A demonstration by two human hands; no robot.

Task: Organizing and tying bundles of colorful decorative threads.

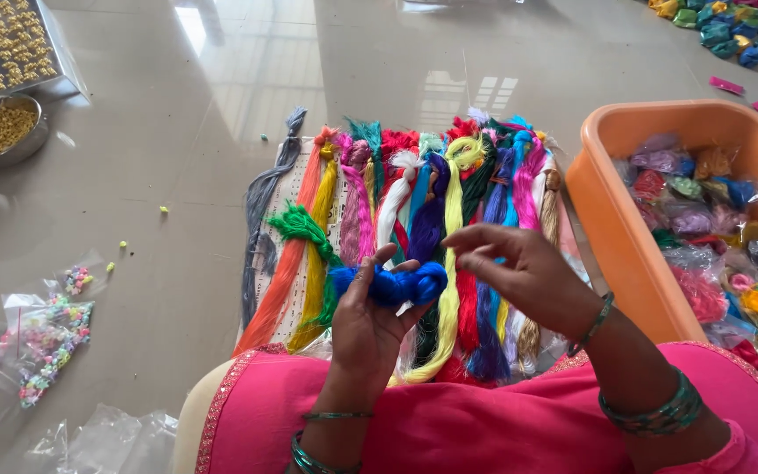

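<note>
We see the left hand [368, 318] closed around a blue thread bundle [396, 284], which it holds above the lap, over a row of coloured thread bundles [414, 211] lying on the floor [177, 158]. The right hand [519, 268] hovers just beside the blue bundle; its fingers are loosely apart and clamp nothing that we can see. At the right stands an orange tub [611, 237], filled with small plastic packets of coloured thread. At the far left, a metal bowl [24, 145] contains golden beads, and a metal tray [54, 61] above it holds more of them. Clear bags of pastel beads [46, 338] lie on the floor nearby.
</note>
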